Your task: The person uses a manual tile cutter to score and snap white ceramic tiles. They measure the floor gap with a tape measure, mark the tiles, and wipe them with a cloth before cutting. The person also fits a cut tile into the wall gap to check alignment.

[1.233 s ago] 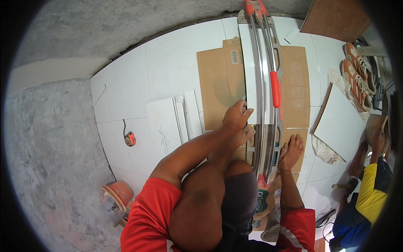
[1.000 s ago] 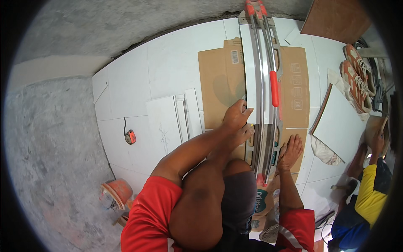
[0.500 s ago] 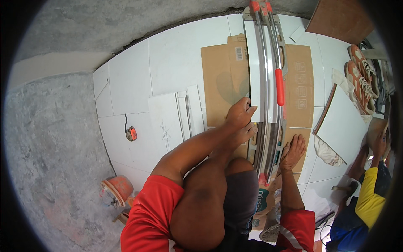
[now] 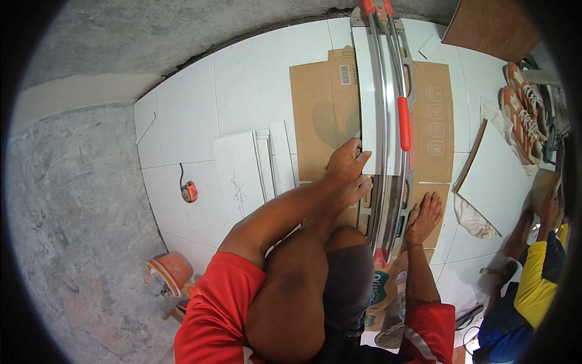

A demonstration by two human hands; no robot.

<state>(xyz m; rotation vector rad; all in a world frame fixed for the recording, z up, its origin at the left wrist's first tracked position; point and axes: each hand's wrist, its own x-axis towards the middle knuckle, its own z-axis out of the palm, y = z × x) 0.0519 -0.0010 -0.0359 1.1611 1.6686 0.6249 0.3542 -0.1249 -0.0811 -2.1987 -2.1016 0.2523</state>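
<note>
A long manual tile cutter point(image 4: 388, 91) with chrome rails and a red handle point(image 4: 404, 123) lies on flattened cardboard point(image 4: 318, 109). A white tile point(image 4: 365, 103) rests on its bed. My left hand point(image 4: 345, 161) grips the tile's left edge near its lower corner, fingers curled over it. My right hand point(image 4: 424, 217) lies flat with fingers spread on the cardboard just right of the cutter's near end. My bent knee point(image 4: 291, 291) fills the lower middle, and a bare foot point(image 4: 356, 193) shows under my left hand.
Cut white tile strips point(image 4: 254, 170) and an orange tape measure point(image 4: 189, 192) lie on the tiled floor to the left. An orange bucket point(image 4: 170, 272) sits on bare concrete. Shoes point(image 4: 521, 103), a loose tile point(image 4: 485, 176) and a person in yellow point(image 4: 542, 273) are at the right.
The view has shifted slightly. Both hands stay where they were, the left on the tile edge, the right flat on the cardboard.
</note>
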